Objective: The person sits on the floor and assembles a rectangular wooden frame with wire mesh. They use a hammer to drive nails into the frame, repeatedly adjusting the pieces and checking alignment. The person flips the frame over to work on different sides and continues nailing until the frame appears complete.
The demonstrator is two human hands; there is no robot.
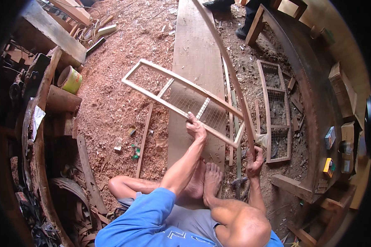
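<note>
from where i stood, the seated person's left hand (197, 128) was closed around the near long rail of a wooden mesh-panelled frame (189, 86), thumb laid over the wood. the grip fell somewhat right of the rail's middle, perhaps simply because that was the nearest comfortable reach. the frame hung slantwise above a broad plank (196, 45), its far end up to the left; tilted like that, i thought, its rails and wire were easy to look over.

the right hand (254, 161) had its fingers curled around the near end of a long wooden strip (234, 76), which ran forward past the frame's right corner and out of sight at the top. whether the two touched there, i couldn't tell. held by one end, the strip probably wanted a firm fist for its length.

both bare feet (212, 177) rested together on the plank, likely to stay off the wood shavings (111, 90). a second mesh frame (275, 89) lay on the ground to the right, beside the dark bench (292, 66), apparently laid there to be out of the way yet near.
</note>
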